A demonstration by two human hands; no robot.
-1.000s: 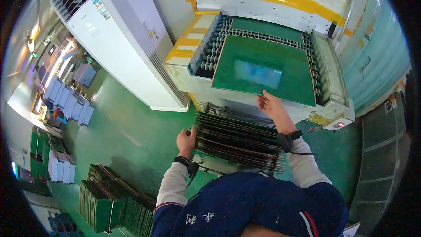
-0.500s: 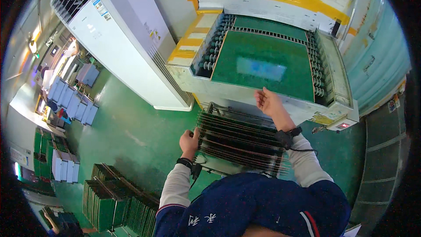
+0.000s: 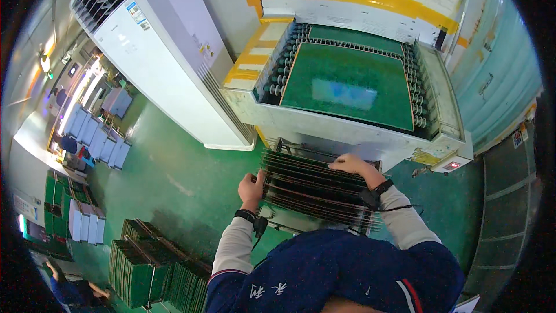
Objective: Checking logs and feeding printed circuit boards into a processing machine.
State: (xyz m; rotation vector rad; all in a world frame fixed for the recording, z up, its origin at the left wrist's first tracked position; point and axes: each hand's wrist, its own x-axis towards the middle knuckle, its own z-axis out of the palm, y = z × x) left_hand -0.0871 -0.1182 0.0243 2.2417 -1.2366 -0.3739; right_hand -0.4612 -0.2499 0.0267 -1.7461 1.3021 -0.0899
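Note:
Below the conveyor machine, a rack (image 3: 284,146) holds several thin dark panels (image 3: 307,188) on edge. My left hand (image 3: 250,190) is closed at the panels' left ends, fingers curled and thumb on a panel edge. Over the far right part of the same rack, my right hand (image 3: 352,165) bends down with its fingertips together at a panel's top edge. How firmly it grips cannot be seen. A large flat green panel (image 3: 353,72) lies on the machine's rollers, beyond both hands. Another green panel (image 3: 353,36) sits behind it.
The roller conveyor (image 3: 324,117) has raised side walls. A tall white air conditioner (image 3: 162,69) stands to its left. More racks of green panels (image 3: 132,272) stand at lower left, near another person (image 3: 72,293). A teal curtain (image 3: 492,69) hangs at right.
My right hand has come down from the front edge of the green panel on the conveyor to the racked panels. My left hand stays at the rack's left side.

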